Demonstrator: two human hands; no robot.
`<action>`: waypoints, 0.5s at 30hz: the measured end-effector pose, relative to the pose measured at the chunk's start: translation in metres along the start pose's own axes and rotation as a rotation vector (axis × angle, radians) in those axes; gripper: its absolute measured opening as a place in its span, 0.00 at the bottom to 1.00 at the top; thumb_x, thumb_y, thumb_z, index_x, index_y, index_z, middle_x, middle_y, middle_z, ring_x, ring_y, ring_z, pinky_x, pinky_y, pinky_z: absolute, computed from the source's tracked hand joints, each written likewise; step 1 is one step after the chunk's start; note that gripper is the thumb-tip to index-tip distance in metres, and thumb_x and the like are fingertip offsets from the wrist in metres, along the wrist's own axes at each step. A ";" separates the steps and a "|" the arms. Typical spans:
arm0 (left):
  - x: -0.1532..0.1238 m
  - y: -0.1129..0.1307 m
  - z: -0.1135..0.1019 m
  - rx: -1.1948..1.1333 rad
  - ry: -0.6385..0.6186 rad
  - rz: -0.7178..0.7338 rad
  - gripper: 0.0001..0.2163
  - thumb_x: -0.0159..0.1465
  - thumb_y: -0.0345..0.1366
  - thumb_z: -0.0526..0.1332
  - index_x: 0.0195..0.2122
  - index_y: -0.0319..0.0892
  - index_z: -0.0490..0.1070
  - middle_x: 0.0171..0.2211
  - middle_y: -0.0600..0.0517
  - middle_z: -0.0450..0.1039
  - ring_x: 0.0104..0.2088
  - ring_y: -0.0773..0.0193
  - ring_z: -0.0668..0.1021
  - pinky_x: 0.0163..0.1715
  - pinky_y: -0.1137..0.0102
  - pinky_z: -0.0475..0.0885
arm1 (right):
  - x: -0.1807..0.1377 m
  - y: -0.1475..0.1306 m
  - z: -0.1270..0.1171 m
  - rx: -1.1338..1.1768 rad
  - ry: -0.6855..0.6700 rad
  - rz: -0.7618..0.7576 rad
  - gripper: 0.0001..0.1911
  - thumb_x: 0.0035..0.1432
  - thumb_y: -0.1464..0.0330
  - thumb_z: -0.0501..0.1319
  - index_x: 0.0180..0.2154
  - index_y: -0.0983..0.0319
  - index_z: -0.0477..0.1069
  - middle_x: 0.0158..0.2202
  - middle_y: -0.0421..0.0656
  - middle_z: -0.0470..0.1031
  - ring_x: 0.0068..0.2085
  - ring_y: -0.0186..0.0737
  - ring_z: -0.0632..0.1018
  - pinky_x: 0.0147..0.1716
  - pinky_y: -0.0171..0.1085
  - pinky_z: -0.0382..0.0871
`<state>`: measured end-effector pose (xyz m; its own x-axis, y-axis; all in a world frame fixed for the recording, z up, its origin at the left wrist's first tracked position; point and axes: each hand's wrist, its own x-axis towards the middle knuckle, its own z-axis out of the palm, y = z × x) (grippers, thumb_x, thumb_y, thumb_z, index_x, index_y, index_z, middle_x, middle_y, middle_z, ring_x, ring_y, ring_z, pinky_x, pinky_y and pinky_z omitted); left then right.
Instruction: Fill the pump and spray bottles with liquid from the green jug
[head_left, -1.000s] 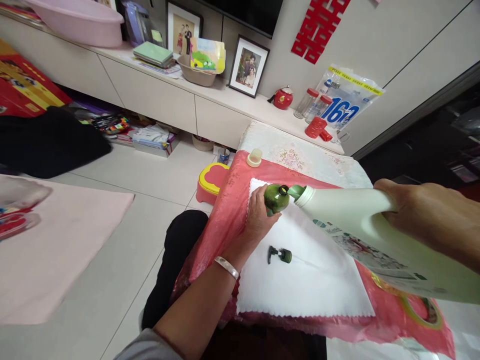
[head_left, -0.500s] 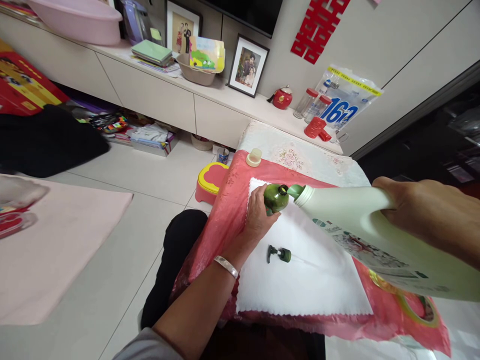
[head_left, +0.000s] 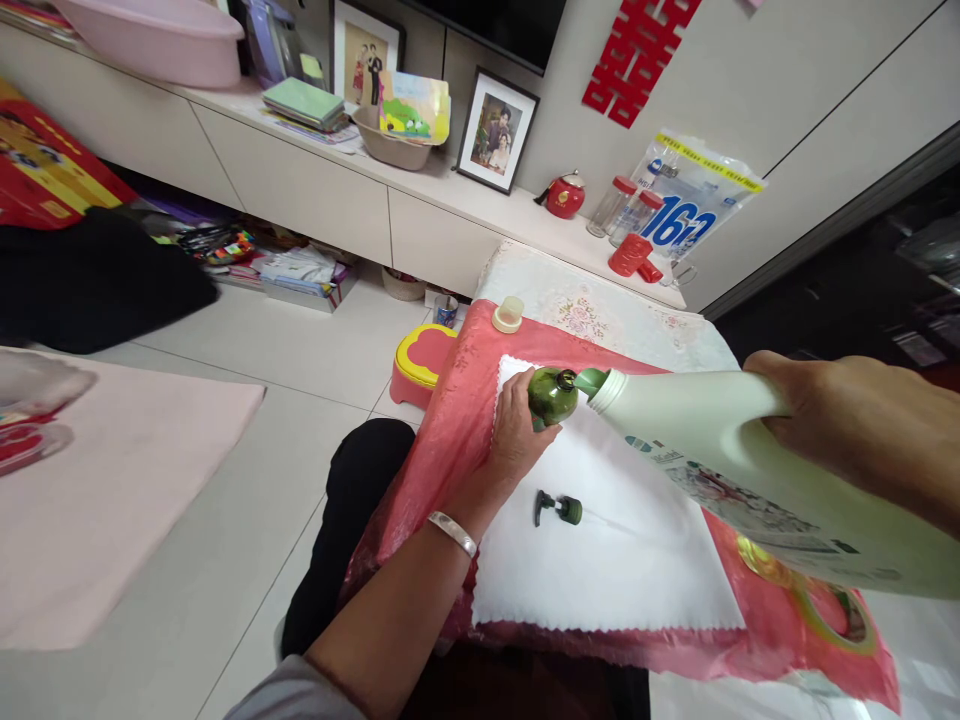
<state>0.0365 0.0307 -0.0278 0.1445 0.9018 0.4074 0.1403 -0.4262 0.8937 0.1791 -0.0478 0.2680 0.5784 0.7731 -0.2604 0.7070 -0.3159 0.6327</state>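
My left hand (head_left: 512,438) is wrapped round a small dark green bottle (head_left: 552,395) that stands on a white cloth (head_left: 600,540). My right hand (head_left: 862,425) grips the handle of a large pale green jug (head_left: 750,470), tipped on its side. The jug's green spout (head_left: 591,381) touches the small bottle's open mouth. A green pump head (head_left: 559,508) lies on the cloth just below my left hand. The cloth lies on a pink sheet (head_left: 457,420) over a low table.
A cream cap (head_left: 508,315) sits at the table's far edge. A yellow and pink stool (head_left: 421,362) stands on the tiled floor to the left. Behind, a long white cabinet (head_left: 315,190) carries photo frames, jars and a pink basin. Tape roll (head_left: 832,605) lies under the jug.
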 end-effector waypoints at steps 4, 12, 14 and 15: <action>0.000 0.002 -0.001 0.000 -0.003 -0.003 0.43 0.50 0.26 0.72 0.65 0.43 0.54 0.61 0.39 0.64 0.64 0.44 0.68 0.66 0.49 0.64 | -0.002 -0.003 -0.003 0.031 0.000 0.009 0.14 0.59 0.67 0.56 0.47 0.53 0.68 0.36 0.46 0.73 0.32 0.43 0.76 0.26 0.37 0.57; 0.000 0.002 -0.001 0.001 -0.010 -0.008 0.42 0.50 0.26 0.72 0.65 0.43 0.54 0.61 0.39 0.64 0.64 0.44 0.68 0.66 0.49 0.64 | -0.003 -0.005 -0.005 0.024 -0.042 0.043 0.13 0.61 0.68 0.56 0.48 0.51 0.67 0.38 0.45 0.73 0.37 0.45 0.78 0.28 0.38 0.59; 0.000 0.002 -0.001 0.001 -0.012 -0.006 0.42 0.50 0.26 0.72 0.65 0.43 0.54 0.61 0.39 0.63 0.64 0.44 0.68 0.66 0.49 0.64 | -0.003 -0.004 -0.005 0.028 -0.037 0.045 0.13 0.60 0.68 0.56 0.48 0.51 0.67 0.38 0.45 0.73 0.36 0.45 0.77 0.28 0.38 0.59; 0.000 0.002 -0.001 0.000 -0.011 -0.007 0.42 0.50 0.26 0.72 0.65 0.43 0.54 0.62 0.39 0.63 0.64 0.44 0.68 0.66 0.49 0.64 | -0.003 -0.004 -0.004 0.030 -0.030 0.041 0.14 0.60 0.68 0.56 0.48 0.52 0.67 0.38 0.45 0.73 0.36 0.45 0.77 0.27 0.38 0.58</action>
<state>0.0355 0.0302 -0.0259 0.1541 0.9038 0.3993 0.1411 -0.4201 0.8964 0.1730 -0.0465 0.2695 0.6184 0.7427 -0.2570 0.6945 -0.3634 0.6210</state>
